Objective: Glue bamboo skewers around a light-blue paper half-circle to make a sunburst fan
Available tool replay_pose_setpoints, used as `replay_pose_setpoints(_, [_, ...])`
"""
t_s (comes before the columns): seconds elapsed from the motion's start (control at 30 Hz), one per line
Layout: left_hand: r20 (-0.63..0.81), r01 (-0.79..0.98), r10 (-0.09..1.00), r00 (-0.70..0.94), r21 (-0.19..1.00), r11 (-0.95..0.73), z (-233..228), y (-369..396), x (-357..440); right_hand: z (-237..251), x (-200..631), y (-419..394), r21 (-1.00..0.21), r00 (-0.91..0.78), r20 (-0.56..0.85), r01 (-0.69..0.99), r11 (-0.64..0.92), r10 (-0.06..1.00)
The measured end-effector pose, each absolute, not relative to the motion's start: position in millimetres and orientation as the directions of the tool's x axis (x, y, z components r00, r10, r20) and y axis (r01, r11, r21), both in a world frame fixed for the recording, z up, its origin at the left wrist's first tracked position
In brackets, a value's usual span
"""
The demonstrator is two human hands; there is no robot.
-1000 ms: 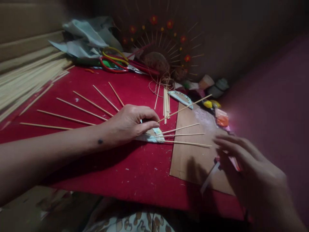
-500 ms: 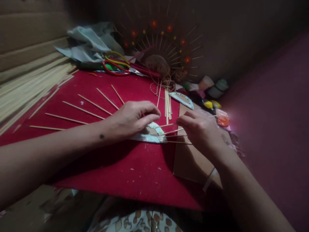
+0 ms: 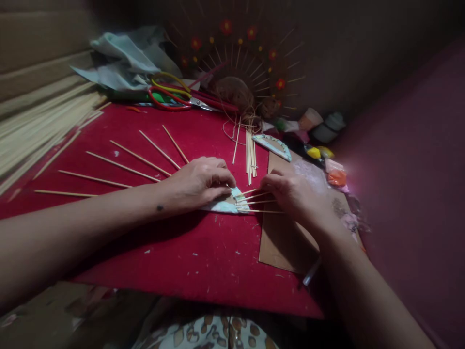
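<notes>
A half-round cardboard piece (image 3: 222,207) with a pale blue and white rim lies on the red tabletop. Thin wooden sticks (image 3: 123,168) fan out from it to the left, and several more stick out at its right end. My left hand (image 3: 203,184) is closed over the piece, its fingers bent down onto the rim and hiding much of the middle. At the right end, my right hand (image 3: 294,194) pinches a thin wooden stick (image 3: 250,190) whose inner end meets the rim. The far end of that stick is covered by my hand.
Behind lie scissors (image 3: 170,99), pale cloth (image 3: 127,60) and a bundle of loose sticks (image 3: 250,155). Long strips (image 3: 43,133) are heaped at left. A second half-round piece (image 3: 272,147) and a cardboard sheet (image 3: 279,247) sit at right. A flower-trimmed stick fan (image 3: 225,26) stands behind.
My left hand has lowered its fingers onto the rim. My right hand has shifted slightly left, bringing the pinched stick in against the rim. The view has moved a little.
</notes>
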State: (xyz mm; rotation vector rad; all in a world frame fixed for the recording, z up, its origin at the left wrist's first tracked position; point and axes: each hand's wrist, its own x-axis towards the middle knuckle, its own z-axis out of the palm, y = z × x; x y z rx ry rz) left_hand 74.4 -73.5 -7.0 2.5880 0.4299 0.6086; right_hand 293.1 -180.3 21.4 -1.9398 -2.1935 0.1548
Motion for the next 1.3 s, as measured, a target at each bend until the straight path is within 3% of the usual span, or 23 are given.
replay_pose_setpoints(0.17, [0.362, 0.148, 0.328, 0.873, 0.444, -0.884, -9.5, -74.0, 73.3, 16.3, 293.8, -179.7, -0.250, -0.119, 0.108, 0.958, 0.143, 0.987])
replay_pose_setpoints(0.33, [0.403, 0.101, 0.289, 0.868, 0.427, -0.899, -13.2, -75.1, 74.1, 20.8, 288.8, -180.5, -0.272, -0.020, 0.039, 0.962, 0.030, 0.999])
replay_pose_setpoints(0.6, [0.411, 0.074, 0.225, 0.883, 0.352, -0.933, -14.2, -77.6, 72.8, 20.9, 285.6, -183.2, -0.391, -0.019, -0.010, 0.920, 0.014, 1.000])
replay_pose_setpoints(0.8, [0.391, 0.079, 0.202, 0.898, 0.309, -0.948, -13.1, -79.1, 73.0, 20.1, 285.4, -181.7, -0.343, -0.019, 0.007, 0.939, 0.020, 1.000])
replay_pose_setpoints(1.1, [0.411, 0.024, 0.077, 0.908, 0.133, -0.991, -11.0, -82.3, 72.4, 24.4, 280.9, -183.5, -0.234, -0.040, 0.006, 0.971, 0.040, 0.999])
replay_pose_setpoints(1.3, [0.440, -0.012, 0.046, 0.897, 0.129, -0.992, -10.9, -86.0, 73.0, 31.2, 275.8, -184.9, -0.177, -0.022, -0.020, 0.984, 0.018, 1.000])
